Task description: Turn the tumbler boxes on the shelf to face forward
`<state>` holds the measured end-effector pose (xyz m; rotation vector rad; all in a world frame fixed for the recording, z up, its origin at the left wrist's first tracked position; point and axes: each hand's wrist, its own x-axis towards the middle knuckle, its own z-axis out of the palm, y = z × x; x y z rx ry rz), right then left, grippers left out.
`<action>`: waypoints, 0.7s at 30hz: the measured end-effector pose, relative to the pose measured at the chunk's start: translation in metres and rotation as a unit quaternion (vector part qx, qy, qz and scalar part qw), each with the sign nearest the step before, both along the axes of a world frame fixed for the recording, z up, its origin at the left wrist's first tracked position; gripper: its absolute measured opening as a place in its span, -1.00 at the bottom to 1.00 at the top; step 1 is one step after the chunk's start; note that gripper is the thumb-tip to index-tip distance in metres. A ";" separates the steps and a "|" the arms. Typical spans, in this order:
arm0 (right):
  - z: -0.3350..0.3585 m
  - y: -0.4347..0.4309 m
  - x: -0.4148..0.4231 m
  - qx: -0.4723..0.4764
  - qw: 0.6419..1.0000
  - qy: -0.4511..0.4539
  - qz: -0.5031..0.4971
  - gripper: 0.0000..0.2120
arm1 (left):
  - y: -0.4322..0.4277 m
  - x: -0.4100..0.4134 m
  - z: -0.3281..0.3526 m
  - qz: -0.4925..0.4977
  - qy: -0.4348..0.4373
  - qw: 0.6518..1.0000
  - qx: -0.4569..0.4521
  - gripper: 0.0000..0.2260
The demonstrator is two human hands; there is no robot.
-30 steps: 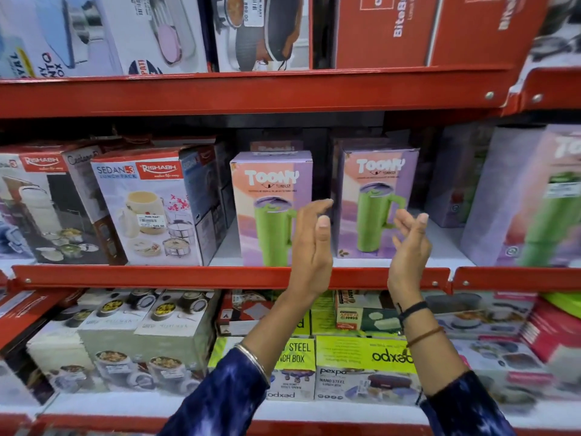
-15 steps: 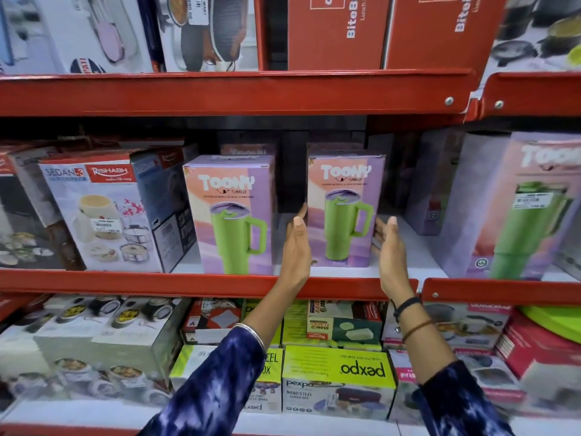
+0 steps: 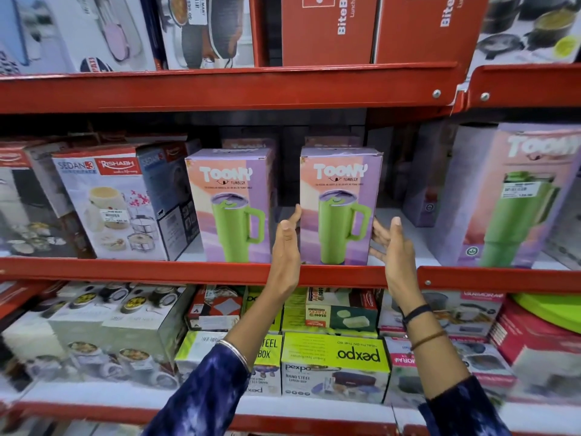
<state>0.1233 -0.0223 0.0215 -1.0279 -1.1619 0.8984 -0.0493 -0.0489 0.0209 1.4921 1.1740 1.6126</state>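
Two purple Toony tumbler boxes stand on the red middle shelf point(image 3: 125, 270), both with the green-tumbler picture facing me: the left box point(image 3: 229, 209) and the right box point(image 3: 341, 212). My left hand point(image 3: 286, 247) is flat and upright, fingertips against the right box's left edge. My right hand point(image 3: 394, 250) has its fingers spread, with the tips at the box's right side. Neither hand is closed around it. A larger Toony box point(image 3: 515, 196) at the right also faces front. Behind it, another purple box point(image 3: 421, 184) shows only its plain side.
A Rishabh Sedan lunch-pack box point(image 3: 116, 199) sits left of the tumblers. More purple boxes stand in the dark behind the front row. Red BiteBuddy boxes point(image 3: 330, 29) fill the shelf above. Pexpo lunch boxes point(image 3: 334, 366) fill the shelf below.
Both hands moved forward from mid-air in front of the shelf and now flank the right tumbler box. The view shifted right and closer.
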 end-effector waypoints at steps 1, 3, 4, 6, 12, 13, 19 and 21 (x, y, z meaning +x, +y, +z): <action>0.000 -0.002 0.001 0.002 1.000 0.000 -0.001 -0.44 | -0.002 0.000 0.000 0.001 0.003 1.000 0.003 -0.43; 0.000 -0.005 0.002 -0.001 1.000 0.001 -0.001 -0.43 | -0.006 0.000 -0.001 0.005 0.010 1.000 0.006 -0.38; 0.000 -0.007 0.003 -0.003 1.000 0.001 0.000 -0.43 | -0.008 0.001 0.000 0.008 0.011 1.000 0.004 -0.38; 0.000 -0.011 0.003 -0.005 1.000 0.005 0.004 -0.44 | -0.013 0.003 0.000 0.011 0.007 1.000 -0.002 -0.39; -0.001 -0.016 0.001 0.000 1.000 -0.001 0.012 -0.45 | -0.014 0.007 -0.003 0.022 0.014 1.000 -0.018 -0.31; -0.003 -0.015 0.000 0.010 1.000 -0.009 -0.007 -0.46 | -0.012 0.005 -0.005 0.024 0.013 1.000 -0.008 -0.31; 0.018 -0.029 -0.017 0.184 0.973 -0.061 -0.122 -0.60 | -0.022 -0.003 0.018 0.074 0.046 0.986 0.142 -0.49; 0.043 -0.034 -0.027 0.243 0.956 -0.096 -0.133 -0.58 | -0.027 -0.011 0.043 0.099 0.074 0.969 0.215 -0.54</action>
